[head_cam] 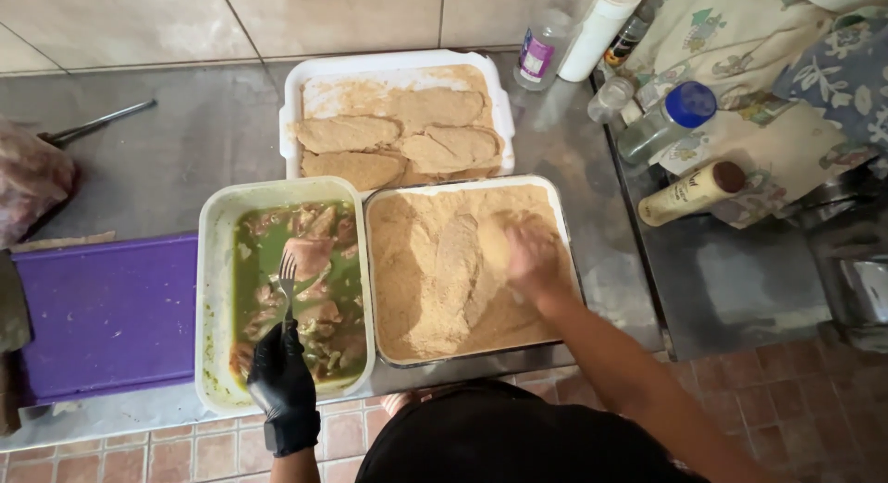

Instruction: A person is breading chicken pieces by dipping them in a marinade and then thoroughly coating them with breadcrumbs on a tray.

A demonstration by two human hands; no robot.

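While the gloved left hand grips a fork, the right hand's fingers press flat — spread — on breadcrumbs.

Kitchen, food prep spot, likely home or small eatery. Steel desk against beige tiled wall, terracotta tile floor below. White tray of breaded cutlets, metal pan of breadcrumbs, white tub of meat in green marinade, purple cutting board at side. Bottles and seasoning containers near wall: clear bottle, blue-capped jar, brown-capped bottle on floral cloth. Tongs lying on desk
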